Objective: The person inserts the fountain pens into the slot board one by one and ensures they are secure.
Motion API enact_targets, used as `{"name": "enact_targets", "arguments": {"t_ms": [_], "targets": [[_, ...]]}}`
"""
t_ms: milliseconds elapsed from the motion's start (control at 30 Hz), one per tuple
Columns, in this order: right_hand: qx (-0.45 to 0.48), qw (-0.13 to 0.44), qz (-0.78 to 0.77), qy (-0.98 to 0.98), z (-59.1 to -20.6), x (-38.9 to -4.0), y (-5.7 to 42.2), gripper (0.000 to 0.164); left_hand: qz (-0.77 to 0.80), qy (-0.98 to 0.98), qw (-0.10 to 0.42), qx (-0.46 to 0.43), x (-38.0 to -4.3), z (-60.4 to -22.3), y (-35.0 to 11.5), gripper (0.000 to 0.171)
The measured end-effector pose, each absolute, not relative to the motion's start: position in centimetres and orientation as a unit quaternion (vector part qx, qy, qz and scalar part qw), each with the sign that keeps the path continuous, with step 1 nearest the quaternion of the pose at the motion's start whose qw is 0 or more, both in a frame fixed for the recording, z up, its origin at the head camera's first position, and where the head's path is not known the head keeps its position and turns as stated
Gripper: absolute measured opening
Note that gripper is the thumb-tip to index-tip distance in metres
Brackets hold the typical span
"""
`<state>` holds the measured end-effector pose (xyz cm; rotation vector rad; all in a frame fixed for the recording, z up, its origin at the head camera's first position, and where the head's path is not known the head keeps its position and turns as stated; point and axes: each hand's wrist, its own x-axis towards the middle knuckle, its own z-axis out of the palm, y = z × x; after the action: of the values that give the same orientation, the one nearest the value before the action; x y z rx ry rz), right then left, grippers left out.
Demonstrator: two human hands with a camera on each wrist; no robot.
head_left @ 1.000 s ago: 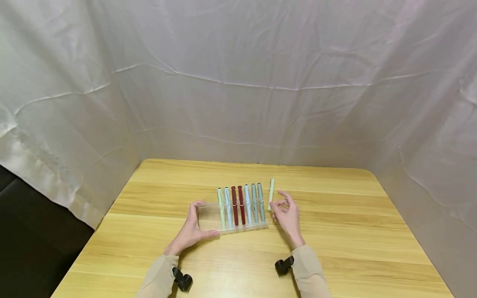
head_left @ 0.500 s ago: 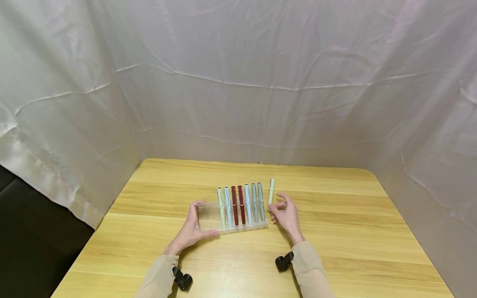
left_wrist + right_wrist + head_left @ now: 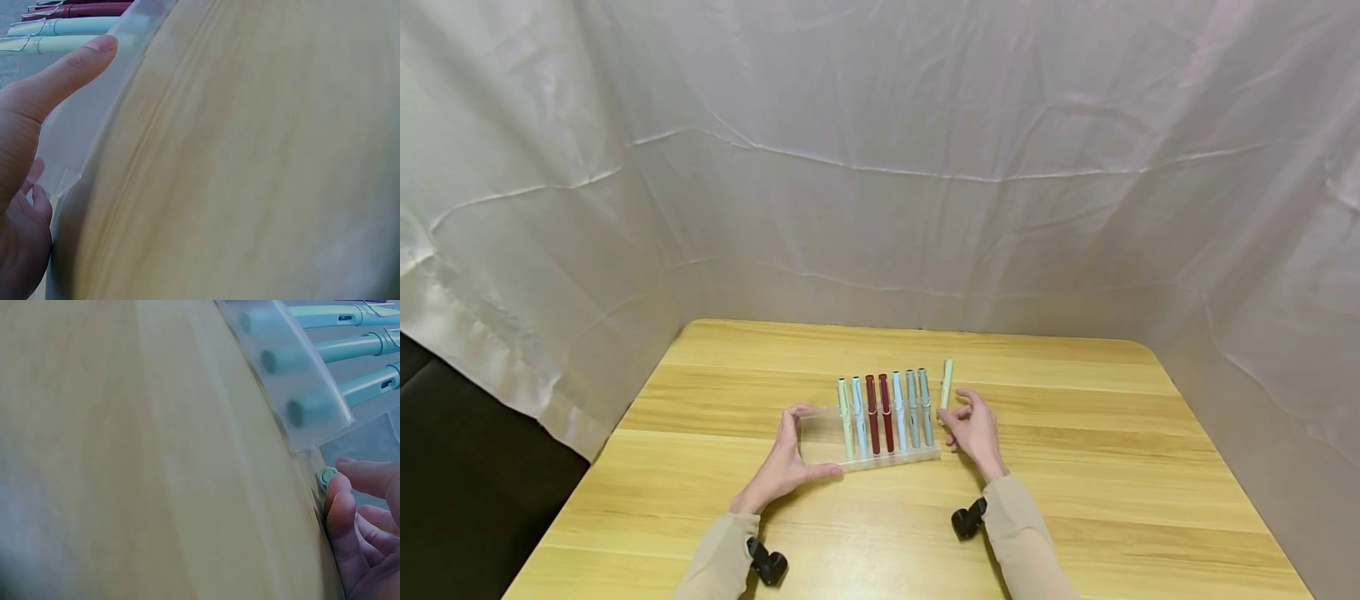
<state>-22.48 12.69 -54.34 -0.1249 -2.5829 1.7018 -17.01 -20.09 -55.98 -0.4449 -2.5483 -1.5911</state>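
Observation:
My left hand grips the left end of a clear plastic pen tray, thumb along the front edge and fingers round the back corner. Several capped pens stand in a row in it: a pale green pen, a light blue pen, two dark red pens, another light blue pen and two grey-green pens. Just beyond the tray's right end lies a loose pale green pen. Its near end is pinched between thumb and forefinger of my right hand.
The wooden table extends all round the tray. Pale curtains hang behind it and along both sides. At the lower left is a dark padded surface. Each wrist wears a small black camera.
My right hand has shifted slightly left, and its thumb and forefinger have closed on the near end of the loose pale green pen. The left hand and tray have stayed still.

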Motion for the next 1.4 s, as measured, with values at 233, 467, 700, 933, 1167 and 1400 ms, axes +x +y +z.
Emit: {"name": "enact_targets", "arguments": {"t_ms": [233, 467, 700, 933, 1167, 1400], "targets": [[-0.035, 0.028, 0.538, -0.842, -54.3, -22.4, 12.6, 0.061, -0.526, -0.835, 0.056, -0.15, -17.0, -56.0, -20.1, 0.107], [-0.032, -0.002, 0.557, -0.83, -53.9, -21.1, 13.5, 0.066, -0.523, -0.838, 0.052, -0.148, -16.9, -55.9, -20.0, 0.109], [-0.012, -0.038, 0.517, -0.855, -53.2, -18.9, 16.2, 0.067, -0.527, -0.837, 0.045, -0.138, -16.9, -55.9, -19.9, 0.109], [0.025, -0.092, 0.478, -0.873, -52.1, -17.3, 18.9, 0.074, -0.528, -0.838, 0.04, -0.133, -17.0, -55.9, -20.0, 0.11], [0.028, -0.055, 0.426, -0.902, -52.1, -18.9, 19.3, 0.072, -0.528, -0.837, 0.042, -0.135, -16.9, -55.8, -20.0, 0.11], [0.037, -0.024, 0.372, -0.927, -52.3, -20.8, 18.8, 0.076, -0.53, -0.836, 0.045, -0.138, -16.9, -55.9, -20.0, 0.108]]}}
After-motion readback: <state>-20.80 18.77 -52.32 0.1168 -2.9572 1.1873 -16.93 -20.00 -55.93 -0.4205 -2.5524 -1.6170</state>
